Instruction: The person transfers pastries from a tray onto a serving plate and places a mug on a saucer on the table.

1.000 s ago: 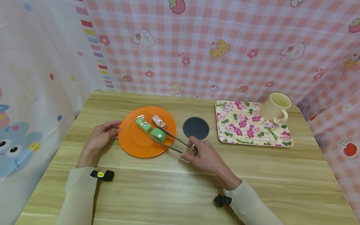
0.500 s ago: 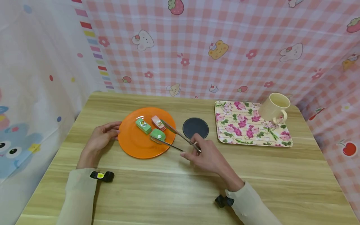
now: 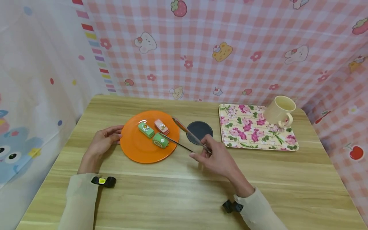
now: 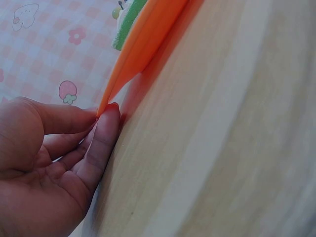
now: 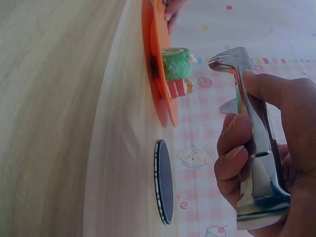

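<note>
My left hand (image 3: 103,139) pinches the near-left rim of the orange plate (image 3: 135,150) between thumb and fingers. The plate sits on the table (image 3: 161,198), left of the coaster (image 3: 202,128). My right hand (image 3: 217,156) is curled round the tongs (image 5: 261,165), whose arms stand apart with nothing between their tips. One tip hangs over the green roll (image 3: 161,141), the other above the plate's right edge, toward the coaster; the right wrist view shows a gap between tongs and roll. On the plate, the roll lies nearest me, with the green slice (image 3: 146,129) and the pink slice (image 3: 162,126) just behind it. Right of the coaster is the flowered tray (image 3: 235,124), with a cream mug (image 3: 276,111) upright on its far right part.
</note>
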Available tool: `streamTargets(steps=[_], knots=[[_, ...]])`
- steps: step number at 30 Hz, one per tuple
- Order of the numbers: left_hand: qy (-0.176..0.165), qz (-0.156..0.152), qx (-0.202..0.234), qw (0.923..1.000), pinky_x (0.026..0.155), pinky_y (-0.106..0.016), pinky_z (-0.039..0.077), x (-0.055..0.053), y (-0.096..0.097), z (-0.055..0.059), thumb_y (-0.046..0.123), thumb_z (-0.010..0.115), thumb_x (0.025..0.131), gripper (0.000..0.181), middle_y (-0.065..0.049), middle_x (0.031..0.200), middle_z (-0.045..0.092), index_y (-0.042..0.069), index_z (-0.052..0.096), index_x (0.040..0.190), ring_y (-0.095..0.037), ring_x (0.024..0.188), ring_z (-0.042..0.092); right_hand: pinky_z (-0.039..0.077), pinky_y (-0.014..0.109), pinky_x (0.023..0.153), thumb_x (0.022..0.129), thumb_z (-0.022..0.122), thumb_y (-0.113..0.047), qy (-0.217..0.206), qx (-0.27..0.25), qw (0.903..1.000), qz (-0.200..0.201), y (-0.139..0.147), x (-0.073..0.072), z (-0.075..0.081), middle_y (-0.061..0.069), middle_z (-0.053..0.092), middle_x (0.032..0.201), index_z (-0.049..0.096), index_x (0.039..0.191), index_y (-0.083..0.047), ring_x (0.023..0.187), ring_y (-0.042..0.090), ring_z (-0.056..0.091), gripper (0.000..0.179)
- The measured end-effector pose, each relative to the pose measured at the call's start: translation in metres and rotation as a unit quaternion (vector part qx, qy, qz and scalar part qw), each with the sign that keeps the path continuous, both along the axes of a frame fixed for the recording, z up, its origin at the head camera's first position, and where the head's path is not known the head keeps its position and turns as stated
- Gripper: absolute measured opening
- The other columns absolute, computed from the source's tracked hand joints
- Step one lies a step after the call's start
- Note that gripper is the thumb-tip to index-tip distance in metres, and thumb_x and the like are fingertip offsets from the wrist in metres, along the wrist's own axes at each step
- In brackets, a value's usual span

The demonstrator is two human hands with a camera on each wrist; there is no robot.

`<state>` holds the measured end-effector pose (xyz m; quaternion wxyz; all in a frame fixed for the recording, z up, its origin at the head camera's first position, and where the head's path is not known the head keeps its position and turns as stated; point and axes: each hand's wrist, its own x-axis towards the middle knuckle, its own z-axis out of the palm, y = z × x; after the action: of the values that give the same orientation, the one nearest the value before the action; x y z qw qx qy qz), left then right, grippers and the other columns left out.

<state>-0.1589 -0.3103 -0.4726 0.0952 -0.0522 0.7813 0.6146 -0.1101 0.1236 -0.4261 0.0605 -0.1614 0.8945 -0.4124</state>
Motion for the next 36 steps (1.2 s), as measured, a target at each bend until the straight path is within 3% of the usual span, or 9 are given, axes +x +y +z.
streamTargets(steps=[15,27,36], knots=[[0.001,0.002,-0.001,1.0,0.083,-0.02,0.062,0.003,-0.001,-0.002,0.007,0.053,0.105,0.047,0.007,0.114,0.064,-0.003,0.047,0.15,-0.001,0.093,0.068,0.049,0.026,0.054,0.089,0.08,-0.043,0.024,-0.023,0.9973,-0.066,0.025,-0.001,0.001,-0.001,0.071,0.074,0.057,0.11,-0.015,0.06,0.013,0.062,0.042],[-0.005,0.004,-0.006,1.0,0.084,-0.02,0.062,0.002,-0.003,-0.004,0.008,0.054,0.105,0.048,0.007,0.116,0.064,-0.001,0.046,0.152,0.0,0.094,0.068,0.046,0.025,0.051,0.092,0.076,-0.046,0.004,-0.028,0.9887,-0.147,0.054,0.003,0.0,0.007,0.063,0.072,0.053,0.112,-0.007,0.057,0.016,0.054,0.05],[0.007,-0.002,0.002,1.0,0.084,-0.021,0.062,0.001,-0.001,-0.002,0.007,0.054,0.105,0.047,0.007,0.116,0.065,-0.003,0.046,0.151,0.0,0.096,0.068,0.052,0.029,0.048,0.091,0.075,-0.05,-0.014,-0.046,0.9782,-0.202,0.079,0.007,0.0,0.013,0.069,0.079,0.053,0.122,-0.008,0.055,0.023,0.065,0.057]])
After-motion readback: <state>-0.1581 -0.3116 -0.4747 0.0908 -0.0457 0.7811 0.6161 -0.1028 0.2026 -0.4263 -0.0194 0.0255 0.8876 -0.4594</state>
